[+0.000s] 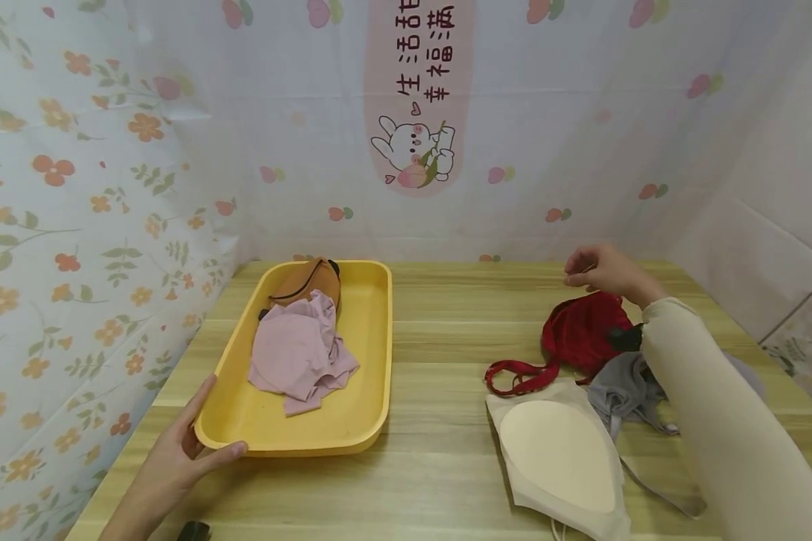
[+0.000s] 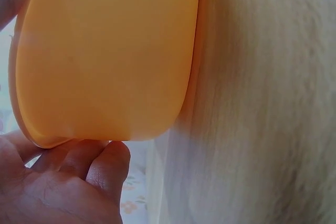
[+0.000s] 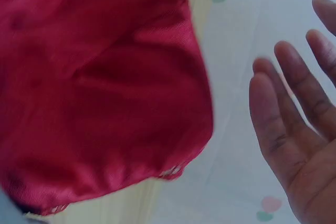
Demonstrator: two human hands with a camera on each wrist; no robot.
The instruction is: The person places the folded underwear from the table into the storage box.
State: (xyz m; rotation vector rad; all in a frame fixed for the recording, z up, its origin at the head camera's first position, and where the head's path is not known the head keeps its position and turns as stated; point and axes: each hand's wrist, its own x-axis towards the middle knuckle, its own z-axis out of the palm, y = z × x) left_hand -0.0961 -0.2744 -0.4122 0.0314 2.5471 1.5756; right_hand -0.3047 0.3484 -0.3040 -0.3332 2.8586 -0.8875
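At the near left corner of a yellow plastic basin [image 1: 362, 315], my left hand [image 1: 176, 451] grips the rim. Its thumb lies along the front side and the other fingers go round the left side; the left wrist view shows those fingers [image 2: 107, 163] against the outer wall. A crumpled pink cloth [image 1: 291, 349] lies in the basin, partly over a brown zipped bag [image 1: 311, 282]. On the right, my right hand [image 1: 612, 272] hovers with relaxed fingers just beyond a red satin piece [image 1: 585, 334] with a strap. In the right wrist view nothing is in that hand.
A cream fabric bag [image 1: 562, 458] lies near the front right, beside a rumpled grey cloth item [image 1: 625, 391] partly hidden by my right sleeve [image 1: 737, 428]. A small dark object [image 1: 194, 531] sits at the front edge. Printed curtains [image 1: 298, 135] border the wooden table [image 1: 440, 376].
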